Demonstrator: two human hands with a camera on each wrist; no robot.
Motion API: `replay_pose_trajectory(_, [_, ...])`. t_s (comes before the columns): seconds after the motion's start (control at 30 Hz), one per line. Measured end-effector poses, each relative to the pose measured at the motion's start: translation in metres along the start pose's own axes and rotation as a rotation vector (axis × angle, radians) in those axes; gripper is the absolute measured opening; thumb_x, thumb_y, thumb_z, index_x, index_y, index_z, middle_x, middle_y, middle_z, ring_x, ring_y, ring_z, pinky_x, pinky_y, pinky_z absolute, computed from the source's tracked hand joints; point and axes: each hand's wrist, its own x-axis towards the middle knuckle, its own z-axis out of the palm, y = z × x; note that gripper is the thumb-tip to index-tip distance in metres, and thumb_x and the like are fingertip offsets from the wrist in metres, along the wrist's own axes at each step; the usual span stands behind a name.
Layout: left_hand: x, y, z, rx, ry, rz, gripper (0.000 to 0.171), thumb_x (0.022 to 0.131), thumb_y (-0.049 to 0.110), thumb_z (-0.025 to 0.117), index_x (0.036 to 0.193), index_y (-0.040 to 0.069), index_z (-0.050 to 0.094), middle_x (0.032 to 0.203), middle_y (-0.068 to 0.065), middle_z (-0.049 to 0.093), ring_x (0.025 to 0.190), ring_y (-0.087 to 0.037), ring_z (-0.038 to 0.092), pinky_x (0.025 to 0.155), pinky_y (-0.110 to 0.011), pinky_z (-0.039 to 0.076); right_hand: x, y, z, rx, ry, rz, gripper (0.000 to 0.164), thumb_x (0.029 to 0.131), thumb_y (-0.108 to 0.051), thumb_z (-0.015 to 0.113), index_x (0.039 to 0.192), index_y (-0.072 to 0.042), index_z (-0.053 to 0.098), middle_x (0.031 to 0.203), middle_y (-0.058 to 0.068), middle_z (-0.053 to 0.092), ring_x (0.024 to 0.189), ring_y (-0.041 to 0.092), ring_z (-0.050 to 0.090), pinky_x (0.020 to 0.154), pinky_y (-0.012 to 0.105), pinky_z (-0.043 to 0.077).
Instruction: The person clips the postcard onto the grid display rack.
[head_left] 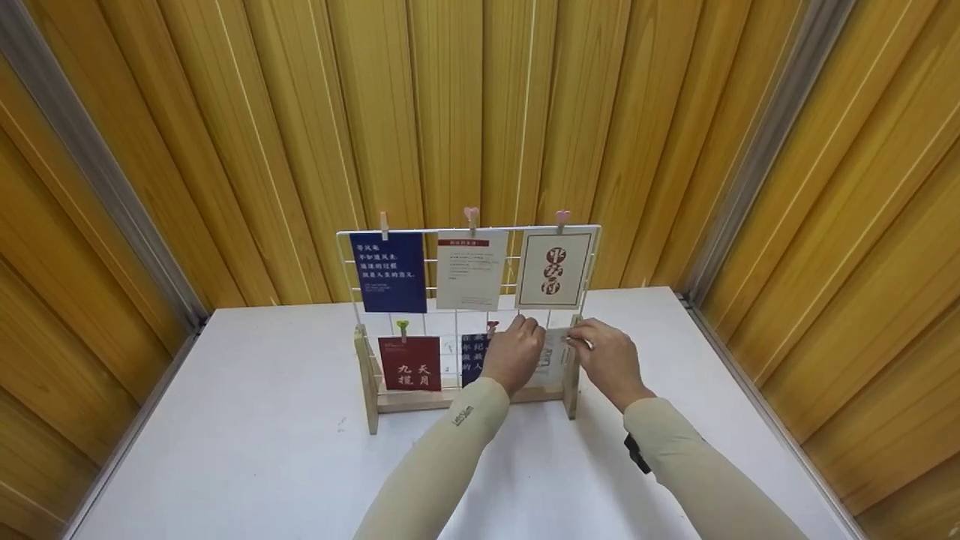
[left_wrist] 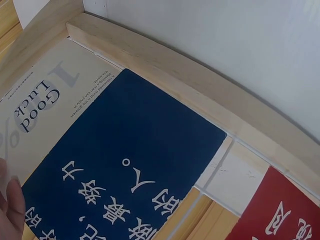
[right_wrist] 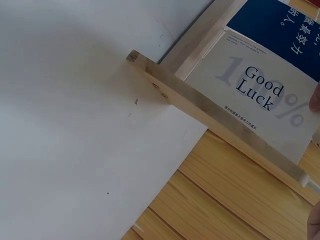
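Observation:
A cream "Good Luck" card [right_wrist: 255, 90] lies upright against the lower right of a white wire grid [head_left: 457, 324] on a wooden stand. My left hand [head_left: 517, 352] pinches its upper edge, fingers curled and partly hiding a dark blue card [left_wrist: 130, 145] beside it. At the card's upper right corner, next to the stand's right post [head_left: 571, 401], my right hand [head_left: 609, 360] pinches a small pale wooden clip [right_wrist: 316, 137], mostly hidden by the fingers. A red heart clip [head_left: 493, 326] sits at the blue card's top.
Along the grid's top hang a blue card [head_left: 394, 277], a white text card [head_left: 469, 277] and a red-bordered card [head_left: 551, 274], each under a clip. A red card [head_left: 410, 364] hangs lower left from a green clip [head_left: 403, 328]. The stand rests on a white table [head_left: 247, 420] before wood-pattern panels.

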Motion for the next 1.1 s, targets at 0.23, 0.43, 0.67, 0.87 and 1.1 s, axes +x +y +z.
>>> replay_pose_trajectory(0.23, [0.002, 0.003, 0.0, -0.018, 0.017, 0.023, 0.01, 0.086, 0.003, 0.068, 0.093, 0.007, 0.072, 0.091, -0.002, 0.067, 0.085, -0.015, 0.061, 0.061, -0.02, 0.055, 0.011, 0.002, 0.005, -0.026, 0.085, -0.058, 0.007, 0.078, 0.004, 0.079, 0.081, -0.003, 0.076, 0.084, 0.006, 0.073, 0.078, 0.025, 0.072, 0.067, 0.04, 0.059])
replay_pose_trajectory(0.43, [0.002, 0.005, 0.001, -0.02, 0.022, 0.025, 0.012, 0.084, 0.003, 0.068, 0.094, 0.008, 0.073, 0.089, -0.001, 0.067, 0.083, -0.014, 0.06, 0.056, -0.02, 0.054, 0.016, 0.001, 0.011, -0.068, 0.039, -0.081, 0.006, 0.077, 0.0, 0.08, 0.08, -0.004, 0.076, 0.083, 0.004, 0.073, 0.075, 0.025, 0.071, 0.064, 0.041, 0.058])
replay_pose_trajectory(0.67, [0.0, 0.004, 0.0, -0.008, -0.004, 0.033, 0.012, 0.088, 0.006, 0.066, 0.098, 0.009, 0.073, 0.091, 0.0, 0.068, 0.085, -0.013, 0.06, 0.056, -0.019, 0.054, 0.02, 0.001, 0.016, -0.127, 0.002, -0.096, 0.008, 0.076, 0.001, 0.08, 0.079, -0.006, 0.076, 0.082, 0.004, 0.074, 0.071, 0.026, 0.07, 0.06, 0.042, 0.057])
replay_pose_trajectory(0.87, [0.0, 0.002, 0.0, 0.009, -0.021, 0.022, 0.011, 0.09, 0.009, 0.067, 0.099, 0.01, 0.073, 0.093, 0.001, 0.068, 0.086, -0.012, 0.06, 0.057, -0.019, 0.053, 0.024, 0.001, 0.02, -0.149, -0.018, -0.106, 0.009, 0.076, 0.001, 0.08, 0.08, -0.006, 0.076, 0.083, 0.006, 0.074, 0.071, 0.026, 0.071, 0.06, 0.039, 0.058])
replay_pose_trajectory(1.1, [0.001, -0.001, 0.002, 0.025, -0.038, 0.007, 0.013, 0.092, 0.011, 0.065, 0.102, 0.012, 0.074, 0.094, 0.001, 0.069, 0.087, -0.012, 0.06, 0.055, -0.019, 0.053, 0.028, -0.001, 0.025, -0.13, -0.027, -0.097, 0.008, 0.079, 0.002, 0.078, 0.084, -0.004, 0.076, 0.087, 0.007, 0.074, 0.076, 0.028, 0.072, 0.062, 0.042, 0.058])
